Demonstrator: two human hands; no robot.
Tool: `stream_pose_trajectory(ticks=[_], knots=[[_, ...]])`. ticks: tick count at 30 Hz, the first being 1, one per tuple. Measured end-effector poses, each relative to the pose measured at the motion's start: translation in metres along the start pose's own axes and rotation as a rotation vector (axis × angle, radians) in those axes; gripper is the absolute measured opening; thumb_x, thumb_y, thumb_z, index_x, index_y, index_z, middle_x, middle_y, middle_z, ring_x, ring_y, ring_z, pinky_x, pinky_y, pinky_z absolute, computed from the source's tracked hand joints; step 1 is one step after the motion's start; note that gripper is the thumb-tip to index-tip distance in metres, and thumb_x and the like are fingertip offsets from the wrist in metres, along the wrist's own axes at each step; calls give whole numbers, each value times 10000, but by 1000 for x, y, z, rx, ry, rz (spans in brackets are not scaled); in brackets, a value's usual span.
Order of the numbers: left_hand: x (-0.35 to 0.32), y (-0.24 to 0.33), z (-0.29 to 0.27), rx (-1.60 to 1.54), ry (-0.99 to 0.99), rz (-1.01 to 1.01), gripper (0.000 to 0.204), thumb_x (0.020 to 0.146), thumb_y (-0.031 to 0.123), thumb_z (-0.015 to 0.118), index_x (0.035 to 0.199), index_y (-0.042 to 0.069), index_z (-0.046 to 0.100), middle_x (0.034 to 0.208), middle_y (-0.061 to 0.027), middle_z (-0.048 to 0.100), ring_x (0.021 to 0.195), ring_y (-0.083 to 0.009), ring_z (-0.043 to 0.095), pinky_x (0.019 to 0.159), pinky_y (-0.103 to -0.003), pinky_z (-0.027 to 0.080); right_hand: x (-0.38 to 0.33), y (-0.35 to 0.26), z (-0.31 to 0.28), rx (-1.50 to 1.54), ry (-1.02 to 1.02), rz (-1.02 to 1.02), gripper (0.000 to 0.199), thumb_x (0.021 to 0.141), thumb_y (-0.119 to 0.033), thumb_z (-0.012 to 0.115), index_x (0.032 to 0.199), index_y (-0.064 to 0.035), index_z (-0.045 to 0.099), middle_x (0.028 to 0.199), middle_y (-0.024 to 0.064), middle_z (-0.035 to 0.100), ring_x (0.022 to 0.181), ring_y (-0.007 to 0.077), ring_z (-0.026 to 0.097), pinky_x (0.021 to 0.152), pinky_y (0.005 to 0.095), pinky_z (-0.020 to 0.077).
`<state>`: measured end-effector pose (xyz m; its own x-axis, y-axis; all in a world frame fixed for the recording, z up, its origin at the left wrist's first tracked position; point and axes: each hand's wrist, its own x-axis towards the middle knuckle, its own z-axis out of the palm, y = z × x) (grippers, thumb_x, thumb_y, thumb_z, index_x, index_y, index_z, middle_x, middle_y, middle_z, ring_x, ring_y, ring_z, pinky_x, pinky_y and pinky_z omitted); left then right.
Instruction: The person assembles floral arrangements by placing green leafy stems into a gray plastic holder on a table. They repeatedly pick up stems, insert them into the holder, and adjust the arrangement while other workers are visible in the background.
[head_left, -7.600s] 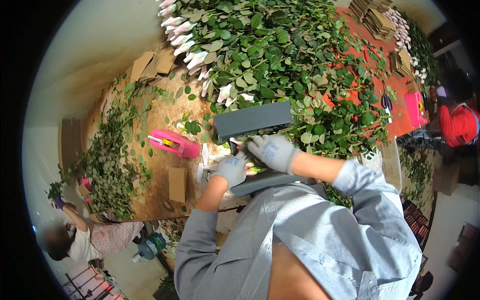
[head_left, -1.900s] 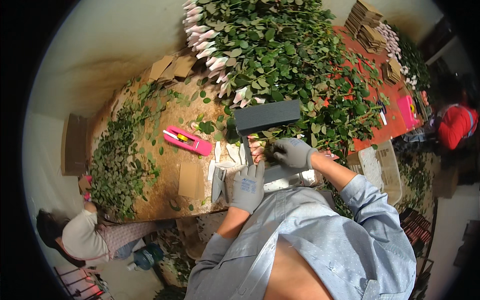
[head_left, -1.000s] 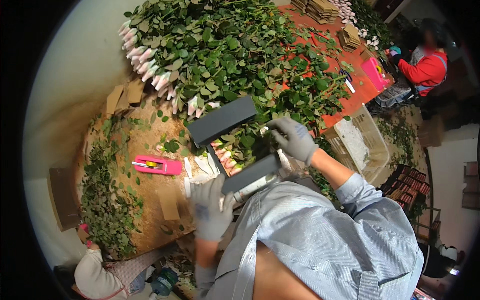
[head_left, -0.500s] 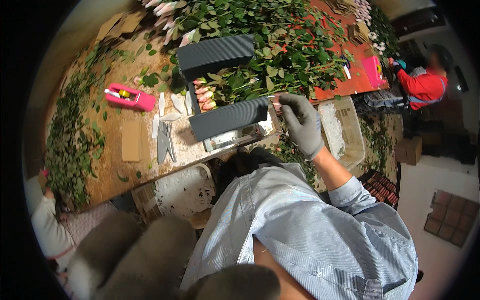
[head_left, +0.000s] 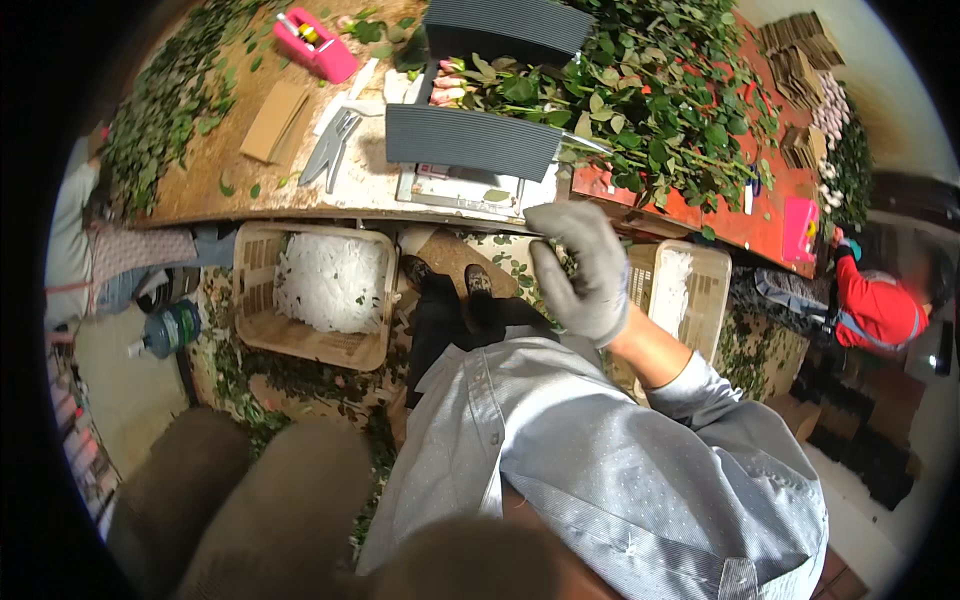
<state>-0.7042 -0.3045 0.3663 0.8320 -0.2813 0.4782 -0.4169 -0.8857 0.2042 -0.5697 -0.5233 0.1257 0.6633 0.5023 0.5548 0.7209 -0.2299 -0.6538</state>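
Leaf pile: loose green leaves and stems (head_left: 160, 125) cover the left end of the bench (head_left: 200, 195).
Water bottle: a blue-green bottle (head_left: 172, 330) lies on its side, below the bench edge.
Left hand: large and blurred (head_left: 285, 500) at the lower left, close to the camera; whether it holds anything, I cannot tell.
Cardboard: a folded brown piece (head_left: 272, 125) on the bench, near the gray plier-like tool (head_left: 325, 155).
Tape dispenser: pink (head_left: 315, 48), farther back on the bench.
Left basket: beige (head_left: 310, 349), with white scraps inside, below the bench edge.
Roses: pink heads (head_left: 450, 83) to the left, leafy stems running right, lying between the two ribbed walls of the dark gray holder (head_left: 475, 142) on the bench.
Right hand: gray-gloved (head_left: 585, 270), just in front of the bench edge; fingers bent, thumb well apart from them, nothing visible in the grip.
Right basket: beige (head_left: 712, 300), white scraps inside, beyond the right hand.
Co-worker: a person in a red top (head_left: 880, 305) at the far right, beside the bench.
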Motion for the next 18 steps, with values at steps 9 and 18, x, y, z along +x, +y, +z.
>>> stream_pose_trajectory(ticks=[9, 18], knots=[[-130, -25, 12, 111, -5, -556, 363, 913, 33, 610, 1272, -22, 621, 1204, -205, 672, 1092, -322, 665, 923, -410, 533, -88, 67, 35, 76, -397, 184, 183, 925, -87, 651, 1106, -62, 638, 1012, 162, 674, 926, 358, 661, 789, 414, 541], [-317, -19, 163, -108, -674, -1030, 269, 897, 188, 655, 1140, 72, 646, 1115, -192, 668, 999, -392, 662, 898, -484, 524, -237, 171, 36, -274, -858, 786, 436, 956, -465, 652, 940, -37, 729, 837, 215, 713, 836, 406, 701, 744, 461, 543]])
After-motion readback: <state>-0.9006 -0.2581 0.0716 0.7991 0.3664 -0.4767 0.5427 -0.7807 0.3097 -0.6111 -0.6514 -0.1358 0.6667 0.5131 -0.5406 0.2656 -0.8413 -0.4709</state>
